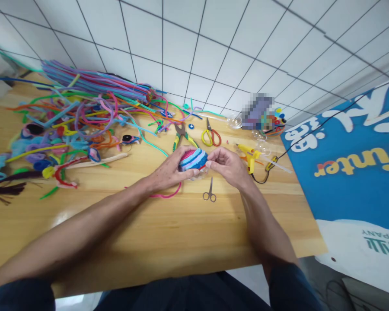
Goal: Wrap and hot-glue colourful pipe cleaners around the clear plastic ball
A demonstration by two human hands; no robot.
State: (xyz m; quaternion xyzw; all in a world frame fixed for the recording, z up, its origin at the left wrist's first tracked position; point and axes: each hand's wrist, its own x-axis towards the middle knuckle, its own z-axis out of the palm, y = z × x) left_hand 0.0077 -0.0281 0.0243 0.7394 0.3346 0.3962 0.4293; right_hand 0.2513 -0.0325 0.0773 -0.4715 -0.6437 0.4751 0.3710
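Observation:
My left hand (175,167) is wrapped round a ball (193,159) striped with pink, light blue and dark blue pipe cleaners. Clear plastic shows at the ball's lower edge. At its right side my right hand (227,166) is closed in a pinch, fingertips against the ball. A short red pipe cleaner (204,167) runs along the ball to these fingertips; its end is hidden. Just below lie small metal scissors (210,191). A pink pipe cleaner (170,195) curls out on the table under my left hand.
Beyond my hands lie pliers (181,134) and red-yellow scissors (211,134). A yellow glue gun (251,156) with a black cord rests at right. Tangled pipe cleaners (94,114) cover the table's left, below a tiled wall (181,43). A blue printed board (350,164) stands right.

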